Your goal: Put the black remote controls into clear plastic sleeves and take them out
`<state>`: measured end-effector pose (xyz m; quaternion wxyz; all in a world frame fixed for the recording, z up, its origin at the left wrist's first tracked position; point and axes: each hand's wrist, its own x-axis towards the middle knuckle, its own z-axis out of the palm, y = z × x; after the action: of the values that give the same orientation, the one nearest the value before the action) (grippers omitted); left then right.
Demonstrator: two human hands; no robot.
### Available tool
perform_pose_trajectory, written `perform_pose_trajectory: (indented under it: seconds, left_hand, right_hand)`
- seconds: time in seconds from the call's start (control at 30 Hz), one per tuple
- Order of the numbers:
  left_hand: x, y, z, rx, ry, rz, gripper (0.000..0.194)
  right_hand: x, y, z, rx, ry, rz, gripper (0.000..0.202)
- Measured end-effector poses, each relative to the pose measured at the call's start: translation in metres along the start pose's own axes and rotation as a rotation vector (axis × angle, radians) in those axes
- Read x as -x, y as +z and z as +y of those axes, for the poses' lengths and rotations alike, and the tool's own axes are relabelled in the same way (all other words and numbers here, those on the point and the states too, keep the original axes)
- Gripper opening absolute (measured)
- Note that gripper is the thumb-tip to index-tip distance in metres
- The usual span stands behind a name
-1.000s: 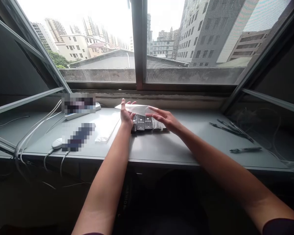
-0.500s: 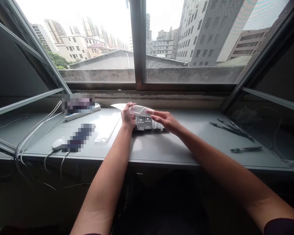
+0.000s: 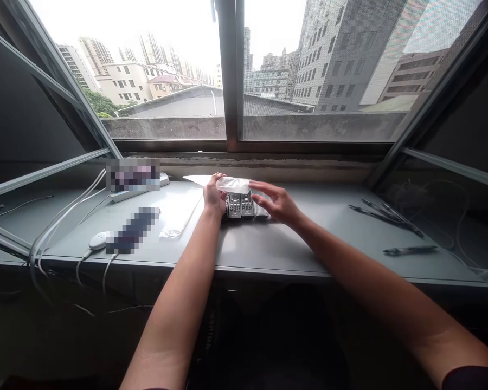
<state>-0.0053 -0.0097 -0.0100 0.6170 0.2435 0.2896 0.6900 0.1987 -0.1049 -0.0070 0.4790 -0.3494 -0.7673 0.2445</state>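
Observation:
My left hand (image 3: 214,198) is closed on a translucent plastic bag (image 3: 233,185), held up over a row of remotes. To the right, my right hand (image 3: 282,206) has its fingers stretched out, with the tips at the bag's right end and the thumb apart below. Several black remote controls (image 3: 241,206) lie side by side on the desk under the bag. At the right of the row, a remote in a clear sleeve (image 3: 262,210) is partly hidden by my right hand. More flat plastic bags (image 3: 181,214) lie left of my left hand.
Several black pens (image 3: 384,216) lie on the desk's right side, one pen (image 3: 410,250) apart. At left are a power strip (image 3: 140,187), a round white charger (image 3: 98,240), a blurred dark object (image 3: 133,230) and cables (image 3: 61,216). Metal frames (image 3: 49,168) and windows (image 3: 166,124) stand around.
The bag's right end has shifted left and looks more crumpled. My right hand's fingers have spread slightly from its thumb. My left hand keeps its hold.

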Motion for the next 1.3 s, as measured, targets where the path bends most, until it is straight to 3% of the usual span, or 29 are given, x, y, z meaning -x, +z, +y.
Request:
perform_pose_trajectory:
  seconds: [0.1, 0.17, 0.33, 0.47, 0.63, 0.8, 1.0, 1.13, 1.3]
  left_hand:
    - [-0.001, -0.003, 0.007, 0.103, -0.036, 0.099, 0.004]
    - [-0.001, -0.005, 0.012, 0.177, -0.042, 0.152, 0.003]
    - [-0.004, -0.007, 0.014, 0.205, -0.027, 0.152, 0.01]
    - [-0.004, -0.007, 0.011, 0.174, -0.022, 0.146, 0.009]
    - [-0.003, -0.006, 0.011, 0.166, -0.014, 0.158, 0.006]
    - [-0.003, -0.006, 0.01, 0.163, -0.008, 0.161, 0.007]
    - [-0.005, -0.006, 0.009, 0.193, 0.013, 0.151, 0.008]
    - [-0.004, -0.006, 0.01, 0.208, 0.002, 0.16, 0.003]
    - [-0.003, -0.006, 0.01, 0.201, 0.008, 0.16, 0.003]
  right_hand:
    - [0.0, 0.0, 0.002, 0.103, -0.101, 0.119, 0.047]
    - [0.0, 0.0, 0.009, 0.234, -0.149, 0.112, 0.049]
    - [0.005, 0.008, 0.046, 0.466, -0.142, -0.192, 0.072]
    - [0.005, 0.015, 0.06, 0.529, -0.121, -0.272, 0.046]
    - [-0.001, 0.011, 0.042, 0.404, -0.17, -0.178, 0.042]
    - [-0.001, 0.004, 0.024, 0.315, -0.059, -0.02, 0.046]
    - [-0.007, 0.009, 0.02, -0.194, 0.13, 0.193, 0.066]
    - [-0.01, 0.009, 0.015, -0.395, 0.222, 0.232, 0.054]
    - [-0.011, 0.005, 0.021, -0.384, 0.302, 0.388, 0.043]
